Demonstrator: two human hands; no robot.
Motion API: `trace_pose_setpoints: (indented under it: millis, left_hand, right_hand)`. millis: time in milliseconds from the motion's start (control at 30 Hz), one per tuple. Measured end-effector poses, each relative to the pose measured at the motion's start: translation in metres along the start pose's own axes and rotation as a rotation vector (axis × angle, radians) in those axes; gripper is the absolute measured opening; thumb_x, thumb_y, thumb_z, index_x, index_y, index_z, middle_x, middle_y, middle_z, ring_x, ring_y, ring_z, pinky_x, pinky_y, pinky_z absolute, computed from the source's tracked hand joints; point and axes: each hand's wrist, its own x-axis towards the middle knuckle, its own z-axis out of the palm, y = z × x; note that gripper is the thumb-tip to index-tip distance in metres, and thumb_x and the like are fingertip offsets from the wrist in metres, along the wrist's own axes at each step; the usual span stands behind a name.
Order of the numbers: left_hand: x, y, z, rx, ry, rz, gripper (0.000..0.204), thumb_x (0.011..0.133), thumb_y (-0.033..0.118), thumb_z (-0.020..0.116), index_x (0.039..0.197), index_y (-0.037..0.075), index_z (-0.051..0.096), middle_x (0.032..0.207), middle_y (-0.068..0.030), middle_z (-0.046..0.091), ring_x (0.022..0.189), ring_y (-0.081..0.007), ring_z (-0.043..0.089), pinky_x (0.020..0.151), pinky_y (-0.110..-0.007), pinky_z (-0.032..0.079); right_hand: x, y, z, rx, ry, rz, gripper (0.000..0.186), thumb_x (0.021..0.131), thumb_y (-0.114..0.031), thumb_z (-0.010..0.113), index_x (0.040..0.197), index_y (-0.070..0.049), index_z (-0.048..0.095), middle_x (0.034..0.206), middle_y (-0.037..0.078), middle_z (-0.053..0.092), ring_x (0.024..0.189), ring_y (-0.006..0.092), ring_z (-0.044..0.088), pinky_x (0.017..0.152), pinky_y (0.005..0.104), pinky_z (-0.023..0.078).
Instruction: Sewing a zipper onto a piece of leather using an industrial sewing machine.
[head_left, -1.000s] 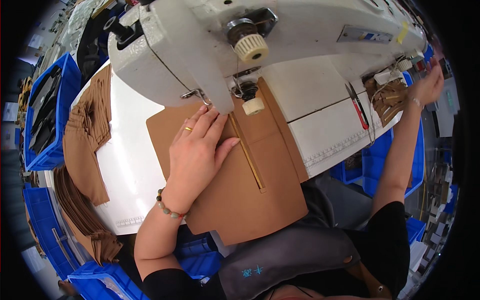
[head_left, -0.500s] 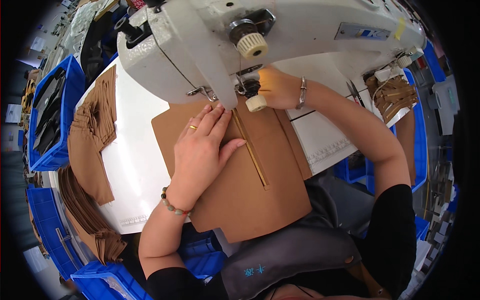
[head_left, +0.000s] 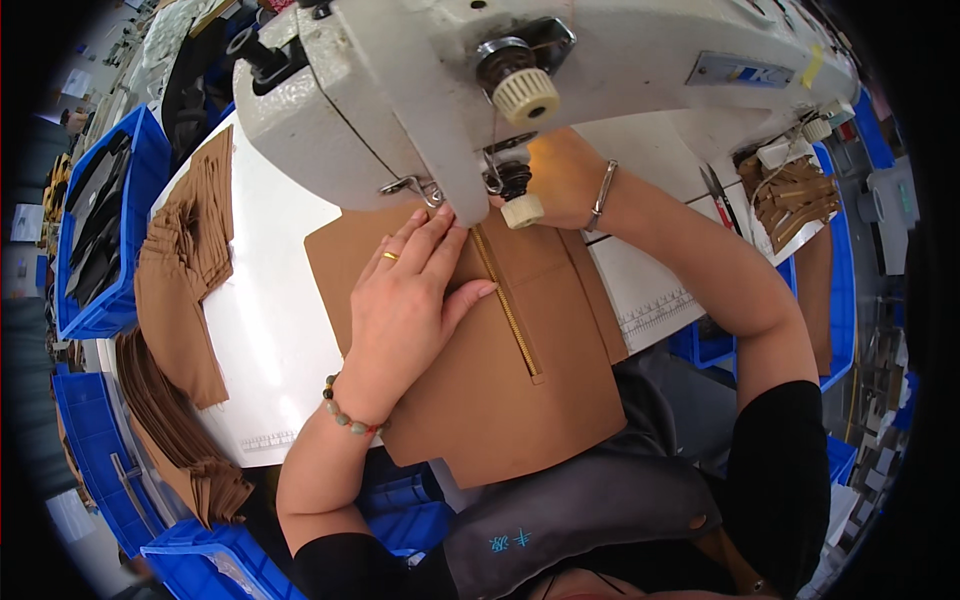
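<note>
A brown fabric panel (head_left: 545,420) lies under the head of a white sewing machine (head_left: 390,110), its near end hanging over the table edge. A brass-toothed zipper (head_left: 513,320) runs lengthwise along it. My left hand (head_left: 408,300) rests flat on the panel left of the zipper, fingers stretched toward the needle area and thumb out to the side. The needle and presser foot are hidden behind the machine head. Beyond the tension knob (head_left: 521,210), my right hand (head_left: 565,180) is at the panel's far right part; its fingers are hidden by the machine.
Brown fabric pieces (head_left: 185,270) are piled on the white table (head_left: 275,330) at left, with a brown stack (head_left: 180,440) nearer. Blue bins (head_left: 150,190) stand around. Snips (head_left: 718,200) and a heap of zipper strips (head_left: 790,200) lie at right.
The machine head appears slightly lower and further right in view. Both hands keep nearly the same places, and the panel has shifted barely, if at all.
</note>
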Motion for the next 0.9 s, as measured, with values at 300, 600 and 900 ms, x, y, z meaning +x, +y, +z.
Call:
trace_pose_setpoints:
  millis: [300,600,900]
  left_hand:
    - [0.0,0.002,0.0,0.012,-0.007,0.004,0.056,0.083,0.038,0.077,0.125,0.003,0.067,0.129,-0.0125,0.065,0.126,-0.0336,0.06,0.1,-0.042,0.051]
    - [0.002,0.003,-0.004,-0.007,-0.013,0.003,0.055,0.083,0.039,0.077,0.122,0.002,0.068,0.127,-0.0132,0.065,0.124,-0.0336,0.061,0.099,-0.042,0.051]
    - [0.002,0.003,-0.003,0.019,-0.005,0.014,0.054,0.083,0.039,0.077,0.121,0.002,0.069,0.127,-0.0125,0.065,0.122,-0.0332,0.061,0.098,-0.042,0.052]
  right_hand:
    - [0.004,-0.006,-0.009,-0.055,-0.164,0.071,0.027,0.09,-0.031,0.058,0.078,-0.012,0.073,0.087,0.006,0.071,0.088,0.0265,0.067,0.096,0.0456,0.045]
    - [0.002,-0.003,-0.003,-0.072,-0.061,0.027,0.025,0.091,-0.031,0.058,0.079,-0.013,0.071,0.086,0.003,0.07,0.083,0.0241,0.068,0.084,0.0434,0.048]
    - [0.002,-0.003,-0.004,-0.065,-0.067,0.028,0.028,0.09,-0.03,0.057,0.074,-0.011,0.07,0.082,0.005,0.068,0.077,0.027,0.067,0.087,0.0436,0.045]
